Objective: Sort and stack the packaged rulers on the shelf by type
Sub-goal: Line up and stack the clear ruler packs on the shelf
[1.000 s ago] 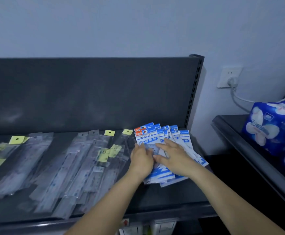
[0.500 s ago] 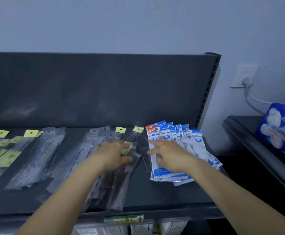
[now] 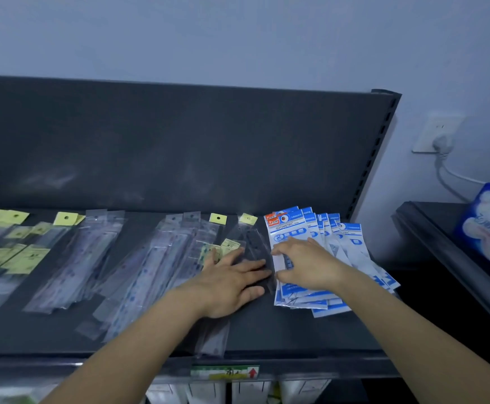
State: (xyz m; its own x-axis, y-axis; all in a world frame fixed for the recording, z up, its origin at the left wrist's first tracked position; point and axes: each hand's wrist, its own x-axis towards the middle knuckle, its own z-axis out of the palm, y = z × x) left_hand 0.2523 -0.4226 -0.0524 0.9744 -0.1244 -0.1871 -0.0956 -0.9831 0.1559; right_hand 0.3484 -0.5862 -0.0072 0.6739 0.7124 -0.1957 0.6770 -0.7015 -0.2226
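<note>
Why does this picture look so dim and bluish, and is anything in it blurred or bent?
Head view: light is low and cool, tinting the wall blue. The yellow-tagged packets at the far left are smeared, while the blue geometric ruler packs read sharply. The wide lens bows the shelf back panel. Faint glare streaks show on the clear ruler sleeves. Both hands cast almost no shadow.

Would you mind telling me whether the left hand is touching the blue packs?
Apart. The head view shows the left hand flat on the clear dark pack, with a strip of it visible between its fingertips and the blue packs.
</note>
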